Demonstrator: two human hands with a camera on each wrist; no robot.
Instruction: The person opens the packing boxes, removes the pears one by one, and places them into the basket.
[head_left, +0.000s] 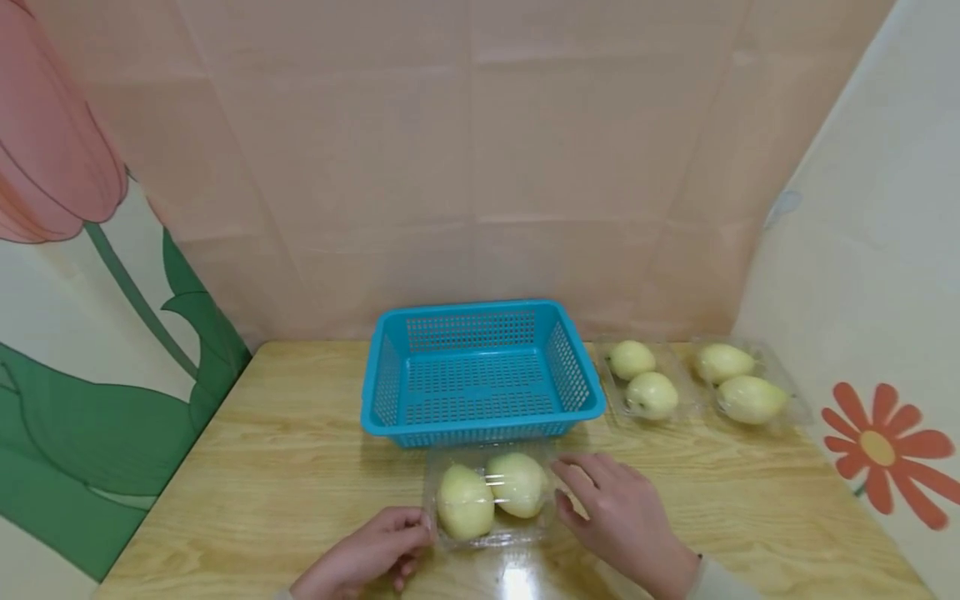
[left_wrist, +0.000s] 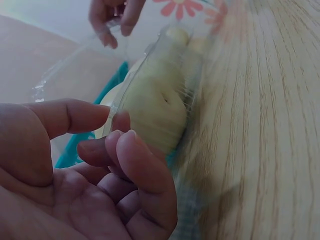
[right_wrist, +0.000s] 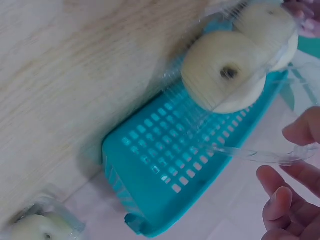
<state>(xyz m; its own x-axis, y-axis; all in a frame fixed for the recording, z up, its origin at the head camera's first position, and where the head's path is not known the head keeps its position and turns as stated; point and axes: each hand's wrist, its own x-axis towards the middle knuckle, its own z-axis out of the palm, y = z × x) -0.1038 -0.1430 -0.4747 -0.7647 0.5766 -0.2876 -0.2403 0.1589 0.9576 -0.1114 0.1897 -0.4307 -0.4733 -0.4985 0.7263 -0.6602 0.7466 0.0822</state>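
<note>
While pinching the near-left edge of the clear clamshell box (head_left: 491, 497), left hand (head_left: 365, 554) curled on it; box near-centre on the surface (head_left: 285, 467), before the blue basket (head_left: 480, 371); right hand (head_left: 618, 512) touching its right edge, fingers (head_left: 573, 479) loosely spread.

Blue basket (head_left: 480, 375); two pear packs (head_left: 651, 380) (head_left: 742, 383); wooden table (head_left: 285, 467)

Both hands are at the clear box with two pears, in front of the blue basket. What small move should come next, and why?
Probably lift the lid fully open. The left hand pinches the clear box at its left edge, the right hand touches its right edge, and both pears remain inside; the basket behind holds nothing.
</note>
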